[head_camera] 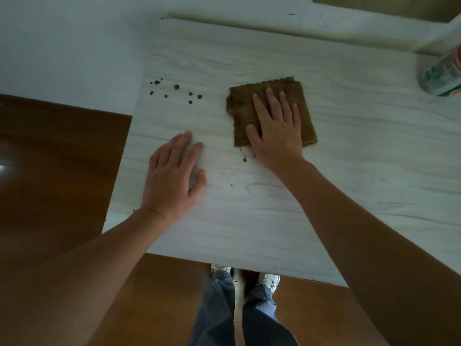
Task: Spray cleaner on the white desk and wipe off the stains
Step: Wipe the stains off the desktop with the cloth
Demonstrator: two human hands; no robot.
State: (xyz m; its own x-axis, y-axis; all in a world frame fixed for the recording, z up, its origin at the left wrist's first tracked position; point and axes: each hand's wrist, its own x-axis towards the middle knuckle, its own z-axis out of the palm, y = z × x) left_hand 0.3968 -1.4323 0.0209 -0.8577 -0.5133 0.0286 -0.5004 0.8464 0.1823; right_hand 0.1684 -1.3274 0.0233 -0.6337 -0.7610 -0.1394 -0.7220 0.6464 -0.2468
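A brown folded cloth [244, 106] lies flat on the white wood-grain desk [349, 151]. My right hand [277, 126] presses flat on the cloth, fingers spread. My left hand [174, 176] rests palm-down on the bare desk to the left of the cloth, holding nothing. Several brown stain spots [176, 87] dot the desk near its far left corner. One small spot [244, 160] sits just below the cloth. The cleaner bottle [442, 76] stands at the right edge of view, partly cut off.
The desk's left edge and near edge drop to a brown wooden floor [55, 171]. A white wall and a ledge [274, 23] run behind the desk. My legs and white shoes [269, 280] show under the near edge.
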